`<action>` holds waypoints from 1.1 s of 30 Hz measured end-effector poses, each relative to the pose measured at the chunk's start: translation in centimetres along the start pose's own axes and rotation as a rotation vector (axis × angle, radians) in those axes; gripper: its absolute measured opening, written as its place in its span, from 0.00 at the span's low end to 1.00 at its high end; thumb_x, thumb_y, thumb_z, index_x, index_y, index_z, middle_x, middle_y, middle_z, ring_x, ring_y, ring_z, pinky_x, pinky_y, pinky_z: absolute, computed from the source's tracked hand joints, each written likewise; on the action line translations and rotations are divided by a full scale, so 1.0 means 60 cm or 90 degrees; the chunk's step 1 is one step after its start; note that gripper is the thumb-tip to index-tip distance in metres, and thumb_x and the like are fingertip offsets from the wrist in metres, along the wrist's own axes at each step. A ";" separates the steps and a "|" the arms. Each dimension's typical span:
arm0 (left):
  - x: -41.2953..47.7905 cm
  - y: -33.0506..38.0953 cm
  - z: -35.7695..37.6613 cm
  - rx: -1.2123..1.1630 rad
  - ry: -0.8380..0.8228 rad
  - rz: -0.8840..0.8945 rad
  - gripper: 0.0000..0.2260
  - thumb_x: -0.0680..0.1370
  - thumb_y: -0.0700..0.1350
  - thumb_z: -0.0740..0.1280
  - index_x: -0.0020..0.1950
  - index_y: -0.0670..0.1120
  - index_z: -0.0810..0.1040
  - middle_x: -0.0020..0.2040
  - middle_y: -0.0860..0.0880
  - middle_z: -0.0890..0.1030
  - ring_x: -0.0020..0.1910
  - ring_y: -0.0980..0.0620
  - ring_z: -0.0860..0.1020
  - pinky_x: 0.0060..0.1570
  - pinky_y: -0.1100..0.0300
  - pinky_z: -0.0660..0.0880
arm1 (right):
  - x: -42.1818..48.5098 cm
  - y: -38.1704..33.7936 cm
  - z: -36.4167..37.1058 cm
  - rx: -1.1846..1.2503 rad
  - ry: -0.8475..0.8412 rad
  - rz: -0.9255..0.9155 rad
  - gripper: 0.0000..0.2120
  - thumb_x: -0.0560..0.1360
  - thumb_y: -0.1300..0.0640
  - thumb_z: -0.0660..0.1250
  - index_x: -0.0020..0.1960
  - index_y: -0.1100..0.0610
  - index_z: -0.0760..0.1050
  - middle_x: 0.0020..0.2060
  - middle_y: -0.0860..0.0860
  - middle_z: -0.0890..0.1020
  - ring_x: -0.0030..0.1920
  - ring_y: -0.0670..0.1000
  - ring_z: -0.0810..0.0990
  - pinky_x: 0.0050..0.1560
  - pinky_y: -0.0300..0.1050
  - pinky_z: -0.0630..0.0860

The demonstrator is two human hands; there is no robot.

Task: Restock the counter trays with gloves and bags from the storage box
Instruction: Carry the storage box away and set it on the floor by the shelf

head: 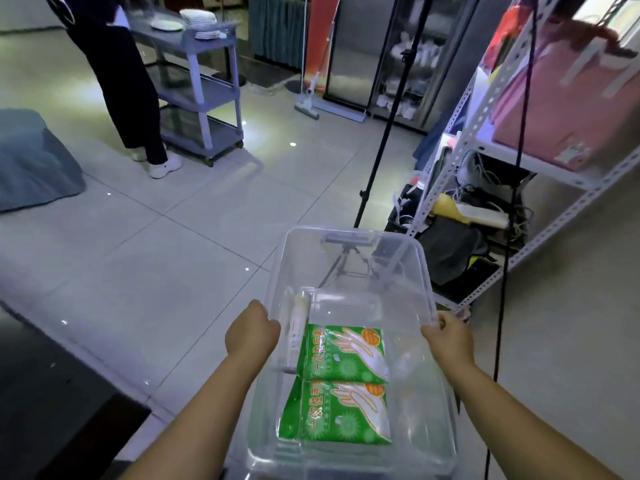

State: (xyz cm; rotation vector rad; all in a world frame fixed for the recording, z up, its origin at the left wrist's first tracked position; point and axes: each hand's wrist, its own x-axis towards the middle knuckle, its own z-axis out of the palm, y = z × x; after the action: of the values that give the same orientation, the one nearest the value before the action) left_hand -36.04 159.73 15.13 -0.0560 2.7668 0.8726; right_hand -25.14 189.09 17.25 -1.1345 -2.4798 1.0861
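The clear storage box (349, 233) sits between both hands. The left hand (252, 329) grips its rim at 9 o'clock and the right hand (450, 337) grips it at 3 o'clock. Below is a pale tiled floor (173, 271). A metal shelf rack (519, 157) stands at 2 o'clock, a grey cart (204, 88) at 11. Inside the box, two green glove packs (346, 353) lie end to end, with a whitish roll (298, 323) along the 9 o'clock wall.
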 end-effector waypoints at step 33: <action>0.899 0.010 -0.249 -0.121 -0.018 -0.155 0.05 0.68 0.42 0.65 0.39 0.47 0.69 0.38 0.46 0.77 0.36 0.43 0.79 0.35 0.59 0.71 | 0.696 -0.572 0.535 0.075 -0.143 -0.002 0.06 0.68 0.63 0.70 0.43 0.58 0.75 0.38 0.54 0.79 0.38 0.53 0.76 0.38 0.43 0.69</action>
State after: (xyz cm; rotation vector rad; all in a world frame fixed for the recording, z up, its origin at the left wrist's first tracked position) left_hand -91.68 153.64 14.47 -0.4012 2.5717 1.0549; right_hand -87.91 187.03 13.88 -1.0263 -2.5392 1.4084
